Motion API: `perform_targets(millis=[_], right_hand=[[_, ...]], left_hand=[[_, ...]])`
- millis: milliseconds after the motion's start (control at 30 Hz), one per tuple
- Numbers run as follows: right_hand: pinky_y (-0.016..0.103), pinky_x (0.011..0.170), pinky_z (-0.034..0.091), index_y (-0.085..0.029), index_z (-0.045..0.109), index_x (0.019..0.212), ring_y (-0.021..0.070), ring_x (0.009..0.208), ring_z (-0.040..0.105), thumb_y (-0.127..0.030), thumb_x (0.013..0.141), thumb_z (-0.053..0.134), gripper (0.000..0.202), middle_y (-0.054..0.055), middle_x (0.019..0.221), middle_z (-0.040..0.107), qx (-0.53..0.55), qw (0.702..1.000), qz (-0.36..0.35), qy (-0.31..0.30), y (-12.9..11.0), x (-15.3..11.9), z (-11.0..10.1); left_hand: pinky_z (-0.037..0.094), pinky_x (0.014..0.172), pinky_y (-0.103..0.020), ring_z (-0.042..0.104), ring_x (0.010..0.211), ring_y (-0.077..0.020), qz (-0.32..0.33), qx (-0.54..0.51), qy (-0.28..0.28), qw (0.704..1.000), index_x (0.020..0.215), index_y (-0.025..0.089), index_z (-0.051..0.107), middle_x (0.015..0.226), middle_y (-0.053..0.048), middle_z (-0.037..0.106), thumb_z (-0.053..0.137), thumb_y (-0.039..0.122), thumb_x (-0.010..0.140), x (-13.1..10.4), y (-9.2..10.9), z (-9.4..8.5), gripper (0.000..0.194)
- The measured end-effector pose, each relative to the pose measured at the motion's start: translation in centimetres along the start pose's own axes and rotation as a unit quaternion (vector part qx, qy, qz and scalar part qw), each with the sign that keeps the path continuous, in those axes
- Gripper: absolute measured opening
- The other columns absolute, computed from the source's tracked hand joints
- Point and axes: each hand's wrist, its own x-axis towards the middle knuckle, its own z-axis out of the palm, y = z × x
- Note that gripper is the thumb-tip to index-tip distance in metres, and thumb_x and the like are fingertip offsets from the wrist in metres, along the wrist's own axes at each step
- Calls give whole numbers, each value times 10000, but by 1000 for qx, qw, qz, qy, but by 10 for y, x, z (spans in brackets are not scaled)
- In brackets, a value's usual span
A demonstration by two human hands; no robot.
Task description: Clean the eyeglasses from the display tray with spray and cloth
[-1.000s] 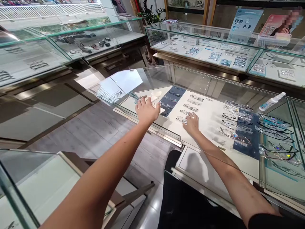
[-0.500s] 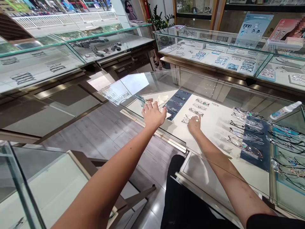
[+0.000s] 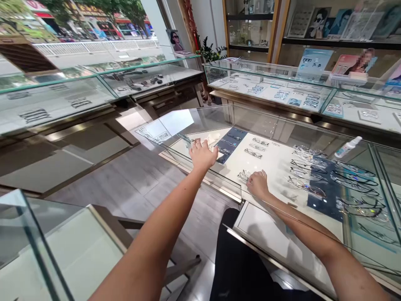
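My left hand lies on the glass top of the display case, fingers spread. A crumpled cream cloth shows right beside and partly behind its fingers; whether they touch it I cannot tell. Inside the case, my right hand has its fingers closed at the side of a pair of eyeglasses low over the white display board. Farther up that board, several eyeglasses lie in a column. A dark blue strip with more frames is to the left.
More eyeglasses lie in rows at the right of the case. A white spray bottle stands near them. Other glass showcases line the back and left. A wooden stool-like frame is below left.
My right hand has drawn nearer to me with the eyeglasses, leaving a wider gap to the column behind. My left hand stays by the cloth. The view has tilted up and turned slightly right.
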Motion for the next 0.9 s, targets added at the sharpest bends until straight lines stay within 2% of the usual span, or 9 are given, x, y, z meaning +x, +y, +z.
perform_targets(millis=[133, 300, 467, 567, 633, 700, 800, 900], right_hand=[[403, 1107, 398, -218, 738, 759, 229, 1011, 655, -168, 849, 679, 119, 44, 946, 768, 57, 997, 21, -41, 0, -54, -12], [345, 987, 465, -227, 715, 709, 222, 996, 696, -169, 841, 698, 146, 16, 917, 787, 130, 986, 34, -99, -5, -110, -40], [327, 915, 523, -246, 701, 674, 208, 899, 744, -138, 806, 741, 175, -10, 852, 795, 194, 967, -6, -163, -15, -153, -88], [410, 1051, 496, -282, 714, 780, 242, 1014, 736, -218, 832, 798, 118, 9, 951, 803, 234, 954, -65, -174, -29, -172, -127], [418, 1046, 489, -299, 705, 834, 244, 1041, 716, -251, 870, 773, 90, 15, 1006, 790, 237, 953, -91, -166, -40, -173, -154], [428, 1030, 477, -296, 685, 793, 250, 1018, 693, -280, 892, 751, 120, 8, 966, 767, 205, 960, -107, -159, -52, -161, -178], [456, 1086, 417, -263, 672, 739, 255, 1025, 650, -238, 912, 690, 175, 16, 935, 731, 117, 980, -113, -113, -64, -119, -202], [439, 1078, 387, -231, 704, 767, 267, 1079, 613, -218, 916, 660, 155, 46, 983, 717, 5, 991, -105, -82, -67, -65, -205]], left_hand=[[233, 1327, -598, 316, 1631, -418, 3, -4, 1, 1000, 1599, 68, 500, 1727, -248, 400, 386, 554, 986, 4, -2, 1, 790], [237, 1326, -599, 320, 1630, -421, 8, 0, -2, 1000, 1590, 65, 509, 1720, -261, 404, 377, 557, 977, 8, -5, 1, 797], [229, 1326, -612, 326, 1624, -432, 8, -5, 1, 1000, 1583, 64, 510, 1723, -275, 389, 376, 559, 968, 10, -6, 3, 801], [233, 1325, -605, 324, 1623, -440, 9, -8, -1, 1000, 1586, 57, 508, 1719, -279, 392, 374, 555, 969, 10, -5, 3, 804], [237, 1323, -602, 324, 1623, -439, 10, -9, 1, 1000, 1581, 52, 512, 1715, -284, 397, 379, 549, 971, 9, -4, 2, 798], [239, 1323, -597, 321, 1626, -434, 10, -7, 3, 1000, 1576, 49, 516, 1717, -283, 395, 381, 544, 973, 9, -3, 2, 792], [230, 1327, -596, 313, 1632, -431, 8, -5, 2, 1000, 1579, 51, 514, 1716, -280, 399, 374, 535, 977, 8, -2, 1, 785], [232, 1324, -606, 317, 1630, -438, 11, -9, -1, 1000, 1589, 55, 501, 1709, -286, 407, 372, 535, 978, 8, -2, 1, 788]])
